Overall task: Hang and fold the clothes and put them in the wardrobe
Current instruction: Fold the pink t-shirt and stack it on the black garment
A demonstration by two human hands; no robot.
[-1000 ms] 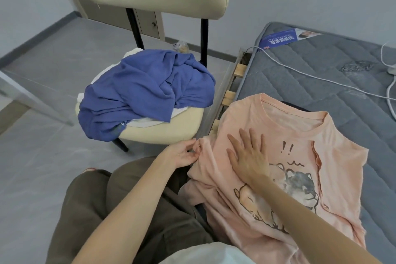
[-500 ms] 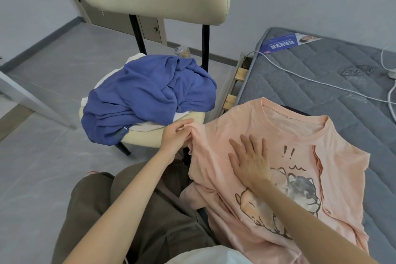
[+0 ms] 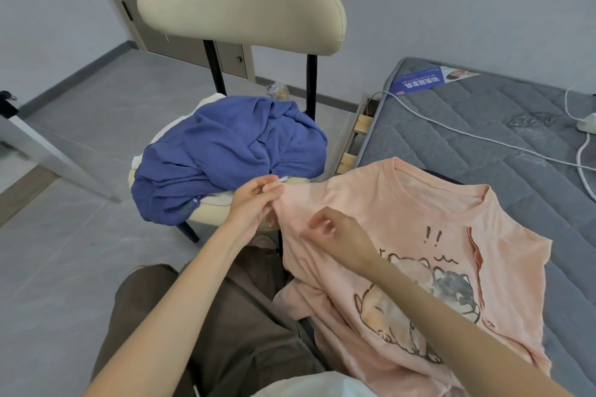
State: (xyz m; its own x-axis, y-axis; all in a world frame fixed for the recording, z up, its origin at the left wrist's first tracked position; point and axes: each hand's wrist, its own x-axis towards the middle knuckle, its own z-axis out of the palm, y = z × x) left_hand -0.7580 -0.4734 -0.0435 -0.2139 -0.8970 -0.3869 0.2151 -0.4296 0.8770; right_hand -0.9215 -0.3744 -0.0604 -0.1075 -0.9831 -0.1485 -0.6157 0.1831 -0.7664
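Head view, looking down past my two bare forearms. A pink T-shirt [image 3: 419,219] with a cartoon print lies face up at centre right of the frame, spread over the near edge of a grey mattress [image 3: 477,151] and draping onto my lap. My left hand [image 3: 254,203] pinches the shirt's shoulder edge between thumb and fingertips and draws it toward the chair [image 3: 242,6], I judge to get the cloth flat for folding. My right hand [image 3: 342,235] is just beside it over the chest, fingers curled; it may be nipping a fold, but I cannot tell whether it holds cloth.

A blue garment [image 3: 219,155] is heaped on the chair seat at centre left, and the white cloth beneath it is mostly hidden. The shirt's near sleeve is bunched out of sight under my hands. Its hem is covered by my right forearm and cut off at the bottom edge. Something dark behind the collar is unclear.
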